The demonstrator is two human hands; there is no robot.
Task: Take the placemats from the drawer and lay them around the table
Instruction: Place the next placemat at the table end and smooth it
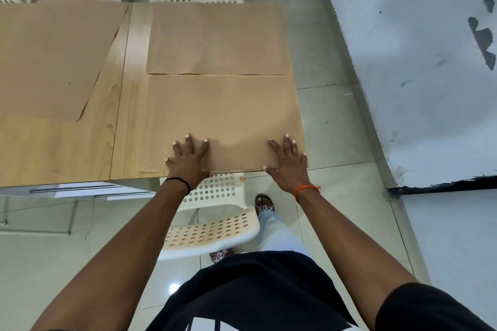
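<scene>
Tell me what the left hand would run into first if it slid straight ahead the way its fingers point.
Judging by the view, the left hand, flat on the near placemat, would slide across that mat and first meet the near edge of the far placemat, which lies just beyond it.

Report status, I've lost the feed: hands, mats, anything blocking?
Left hand and right hand flat on near mat, at table edge. Far mat and left mat laid. Chair underfoot, nothing blocking.

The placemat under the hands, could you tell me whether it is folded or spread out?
Spread flat: the placemat lies in one layer on the table, both hands pressing its near edge.
</scene>
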